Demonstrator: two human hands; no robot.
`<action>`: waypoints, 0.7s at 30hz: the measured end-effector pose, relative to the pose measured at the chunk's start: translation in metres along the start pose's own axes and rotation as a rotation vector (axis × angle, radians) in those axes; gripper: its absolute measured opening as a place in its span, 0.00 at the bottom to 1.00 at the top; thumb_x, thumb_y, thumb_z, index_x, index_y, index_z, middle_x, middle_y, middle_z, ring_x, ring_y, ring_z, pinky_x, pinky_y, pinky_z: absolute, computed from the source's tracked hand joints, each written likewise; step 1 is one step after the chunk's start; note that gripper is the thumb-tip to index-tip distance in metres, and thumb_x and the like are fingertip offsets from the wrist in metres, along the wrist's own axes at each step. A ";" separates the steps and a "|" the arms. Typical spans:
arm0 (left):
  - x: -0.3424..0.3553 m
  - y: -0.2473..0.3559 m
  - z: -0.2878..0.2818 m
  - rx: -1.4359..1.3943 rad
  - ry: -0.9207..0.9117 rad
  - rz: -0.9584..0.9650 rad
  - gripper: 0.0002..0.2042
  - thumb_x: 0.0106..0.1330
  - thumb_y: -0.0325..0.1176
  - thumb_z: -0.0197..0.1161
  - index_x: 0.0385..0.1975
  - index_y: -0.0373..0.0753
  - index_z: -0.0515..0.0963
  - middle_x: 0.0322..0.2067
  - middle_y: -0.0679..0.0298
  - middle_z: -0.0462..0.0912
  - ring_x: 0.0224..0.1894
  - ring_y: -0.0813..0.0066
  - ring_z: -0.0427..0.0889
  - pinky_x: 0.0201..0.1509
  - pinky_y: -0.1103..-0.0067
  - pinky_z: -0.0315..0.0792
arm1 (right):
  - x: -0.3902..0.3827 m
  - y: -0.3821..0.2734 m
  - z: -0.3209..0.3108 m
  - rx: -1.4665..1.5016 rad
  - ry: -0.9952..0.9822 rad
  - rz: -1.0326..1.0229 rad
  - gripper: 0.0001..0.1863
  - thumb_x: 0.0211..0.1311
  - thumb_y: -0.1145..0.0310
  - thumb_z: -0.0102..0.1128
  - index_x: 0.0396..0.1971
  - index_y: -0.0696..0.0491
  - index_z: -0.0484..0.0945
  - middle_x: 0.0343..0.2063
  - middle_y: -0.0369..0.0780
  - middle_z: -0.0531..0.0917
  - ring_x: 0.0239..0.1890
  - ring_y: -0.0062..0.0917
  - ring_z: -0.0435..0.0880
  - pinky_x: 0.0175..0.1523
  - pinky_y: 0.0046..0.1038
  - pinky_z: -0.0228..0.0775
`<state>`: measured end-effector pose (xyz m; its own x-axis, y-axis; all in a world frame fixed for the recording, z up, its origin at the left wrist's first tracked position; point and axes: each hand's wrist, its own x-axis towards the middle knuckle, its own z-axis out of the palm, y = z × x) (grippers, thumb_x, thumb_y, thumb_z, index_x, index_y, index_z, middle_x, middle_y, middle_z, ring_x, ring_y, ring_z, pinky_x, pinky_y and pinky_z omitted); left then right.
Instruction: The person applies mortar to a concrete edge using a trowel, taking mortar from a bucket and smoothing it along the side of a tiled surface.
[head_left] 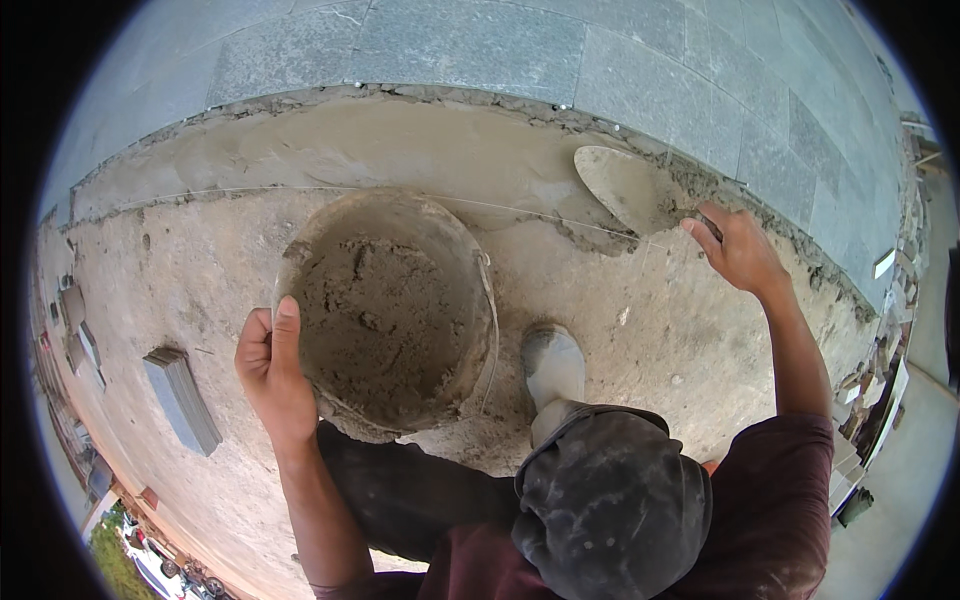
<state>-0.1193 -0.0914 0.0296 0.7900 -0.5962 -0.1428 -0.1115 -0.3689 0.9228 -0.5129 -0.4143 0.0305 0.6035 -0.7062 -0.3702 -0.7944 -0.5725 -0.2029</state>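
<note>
Rough concrete floor spreads under me, dusty and bare, running up to a band of fresh mortar bed along the edge of the laid grey stone tiles.

Nearest to me are my knee in dark trousers and my boot, planted just beside the bucket. My left hand is closed on the bucket's near rim, thumb over the edge, holding it tilted toward me. Inside sits damp, crumbly mortar, filling a good part of it.

Farther out, my right hand is wrapped around the handle of the trowel. Its blade is smeared with mortar and lies flat against the bed, right at the ragged edge of the tiles. A thin string line stretches across the bed, past the far rim of the bucket. Off to my left, a small stack of grey tiles waits on the floor, well apart from the bucket.

I judge I am mid-spread: bedding and smoothing mortar beside the last tile row. The bed to the left looks smooth already; the patch under the trowel looks rougher. The next move calls for a steady, flat stroke, keeping the surface level with the string and not fouling the tile edges.
</note>
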 end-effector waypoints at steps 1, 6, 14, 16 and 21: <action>0.000 0.000 0.000 -0.007 0.004 -0.010 0.22 0.79 0.36 0.60 0.20 0.45 0.61 0.21 0.80 0.55 0.26 0.90 0.50 0.28 0.82 0.44 | 0.000 -0.007 0.000 0.039 0.032 0.016 0.24 0.76 0.49 0.56 0.42 0.59 0.80 0.16 0.53 0.75 0.20 0.48 0.77 0.32 0.45 0.68; -0.001 -0.002 -0.001 -0.037 0.005 -0.040 0.22 0.79 0.36 0.60 0.20 0.45 0.60 0.21 0.80 0.54 0.26 0.89 0.49 0.29 0.82 0.44 | -0.001 -0.010 0.005 0.196 0.177 0.054 0.21 0.75 0.51 0.58 0.44 0.58 0.78 0.13 0.49 0.73 0.17 0.44 0.70 0.29 0.40 0.66; 0.000 -0.002 0.000 -0.007 0.041 -0.067 0.22 0.79 0.37 0.59 0.20 0.45 0.60 0.21 0.79 0.55 0.27 0.88 0.50 0.29 0.82 0.46 | -0.076 0.090 0.034 0.118 0.281 0.301 0.22 0.74 0.54 0.61 0.30 0.60 0.74 0.14 0.49 0.70 0.16 0.40 0.64 0.26 0.37 0.63; 0.003 -0.001 0.003 -0.013 0.033 -0.073 0.22 0.79 0.38 0.60 0.20 0.44 0.61 0.21 0.79 0.56 0.27 0.88 0.50 0.30 0.82 0.47 | -0.080 0.101 0.040 0.072 0.223 0.268 0.22 0.74 0.55 0.61 0.29 0.61 0.74 0.14 0.49 0.70 0.16 0.40 0.64 0.26 0.38 0.63; 0.005 0.010 0.010 0.075 0.032 -0.055 0.22 0.79 0.39 0.60 0.21 0.44 0.61 0.21 0.79 0.57 0.28 0.88 0.52 0.31 0.83 0.48 | -0.042 0.087 0.048 0.165 0.123 0.175 0.23 0.74 0.53 0.61 0.29 0.60 0.76 0.14 0.50 0.71 0.17 0.42 0.68 0.27 0.40 0.64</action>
<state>-0.1225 -0.1050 0.0346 0.8150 -0.5507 -0.1802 -0.1112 -0.4539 0.8841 -0.6111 -0.4148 -0.0147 0.4522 -0.8394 -0.3017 -0.8815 -0.3690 -0.2946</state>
